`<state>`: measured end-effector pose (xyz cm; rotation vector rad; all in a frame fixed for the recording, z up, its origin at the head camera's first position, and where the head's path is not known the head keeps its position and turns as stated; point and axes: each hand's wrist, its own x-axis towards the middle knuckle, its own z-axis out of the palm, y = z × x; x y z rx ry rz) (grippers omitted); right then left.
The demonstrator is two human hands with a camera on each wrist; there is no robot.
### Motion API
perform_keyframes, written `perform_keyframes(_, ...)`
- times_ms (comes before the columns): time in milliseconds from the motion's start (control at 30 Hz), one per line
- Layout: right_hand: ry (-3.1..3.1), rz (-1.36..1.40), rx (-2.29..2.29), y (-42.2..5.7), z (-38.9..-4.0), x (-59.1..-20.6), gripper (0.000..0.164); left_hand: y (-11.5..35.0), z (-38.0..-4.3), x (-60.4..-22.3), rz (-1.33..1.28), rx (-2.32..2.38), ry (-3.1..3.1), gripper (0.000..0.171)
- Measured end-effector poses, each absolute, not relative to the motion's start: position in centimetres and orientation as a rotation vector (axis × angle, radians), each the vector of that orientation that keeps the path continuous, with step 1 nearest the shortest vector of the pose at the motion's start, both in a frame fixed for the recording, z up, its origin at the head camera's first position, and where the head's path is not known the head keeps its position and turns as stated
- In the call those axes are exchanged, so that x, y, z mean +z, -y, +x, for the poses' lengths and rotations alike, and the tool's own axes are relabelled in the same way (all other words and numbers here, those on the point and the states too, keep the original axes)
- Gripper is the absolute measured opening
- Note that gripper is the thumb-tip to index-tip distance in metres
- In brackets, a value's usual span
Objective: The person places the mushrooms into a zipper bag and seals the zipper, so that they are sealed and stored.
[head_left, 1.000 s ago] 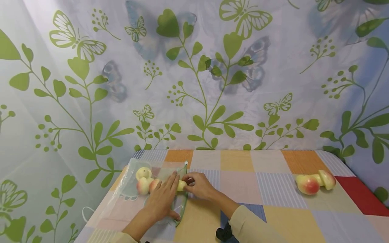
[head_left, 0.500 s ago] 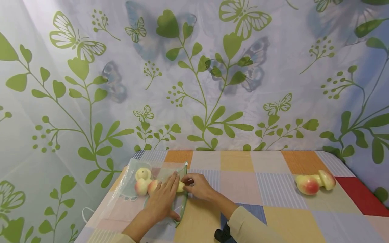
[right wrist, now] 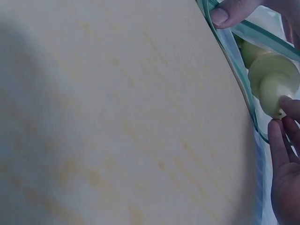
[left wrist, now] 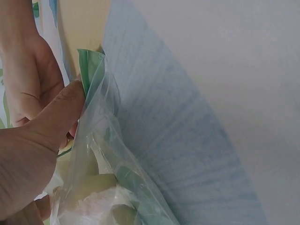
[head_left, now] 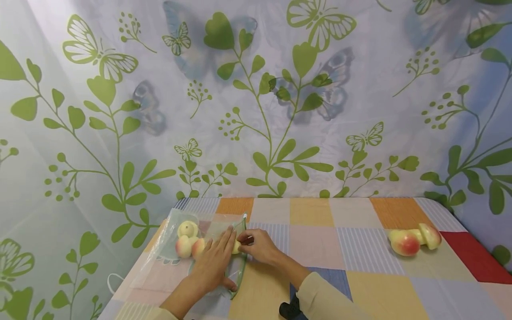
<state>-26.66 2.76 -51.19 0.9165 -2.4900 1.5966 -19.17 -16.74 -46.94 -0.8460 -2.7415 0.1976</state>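
A clear zip bag [head_left: 218,222] with a green-edged mouth lies at the left of the table, its mouth facing right. Inside are several pale yellow toy mushrooms [head_left: 185,246] with reddish patches. My left hand [head_left: 214,258] rests on the bag with straight fingers, its thumb [right wrist: 220,17] touching the lower lip of the mouth. With thumb and fingertips my right hand [head_left: 259,246] pinches the stem end of a toy mushroom [right wrist: 274,86] at the mouth; its cap is inside the bag. The left hand covers part of the contents in the head view.
Two more yellow-and-red toy mushrooms [head_left: 412,240] lie together at the right of the patchwork tablecloth [head_left: 312,246]. A black object [head_left: 291,309] is by the right sleeve at the front. A patterned curtain [head_left: 248,98] hangs behind the table.
My right hand has moved slightly left, pushing its mushroom farther into the bag. The mushrooms inside have shifted a little left. My left hand stays nearly in place.
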Motion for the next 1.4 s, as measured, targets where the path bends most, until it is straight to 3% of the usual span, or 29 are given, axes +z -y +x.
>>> perform_keyframes(433, 2.448, 0.916, 1.649, -1.5, -26.6, -51.2, 0.02, 16.8, -19.1, -46.8, -0.88, 0.193, 2.706, 0.148)
perform_keyframes(700, 2.448, 0.916, 1.827, -0.7, -26.4, -51.3, 0.029, 16.8, -19.1, -46.9, -0.904, 0.149, 2.68, 0.148)
perform_keyframes(1400, 2.509, 0.917, 1.896, -4.2, -26.5, -50.5, 0.029, 17.0, -19.1, -47.0, -0.896, 0.199, 2.702, 0.147)
